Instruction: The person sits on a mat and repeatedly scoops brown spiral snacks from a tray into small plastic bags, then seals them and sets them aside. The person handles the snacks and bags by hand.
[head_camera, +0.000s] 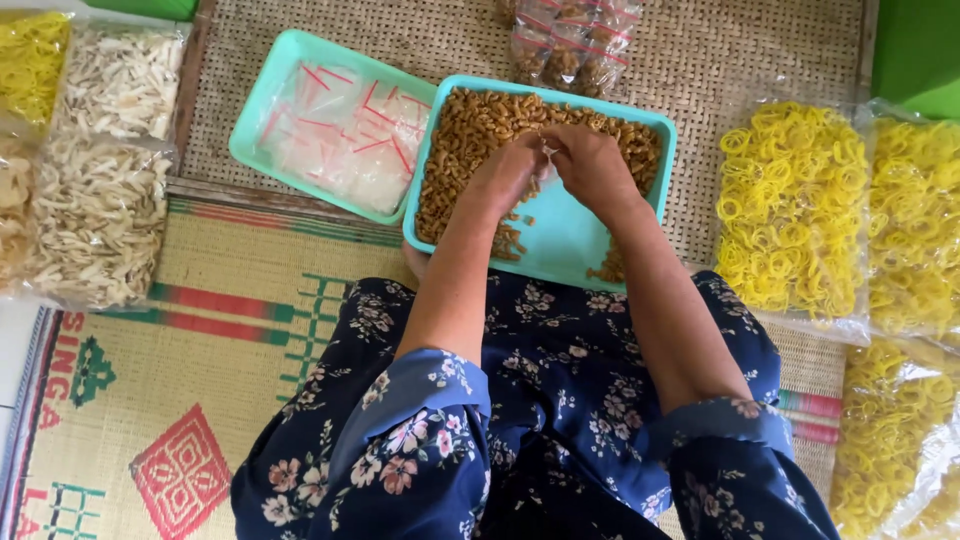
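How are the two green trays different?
The near tray holds brown curly snacks; the far tray holds clear little bags with red strips. Both hands, left hand and right hand, work over the near tray; none touch the far tray. Both are teal rectangles.

Left hand (508, 172), right hand (590, 165) meet over brown snacks (475, 140) in teal tray (560, 245).

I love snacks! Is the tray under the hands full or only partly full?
Partly full: brown snacks cover the far part of the teal tray, while its near floor is mostly bare.
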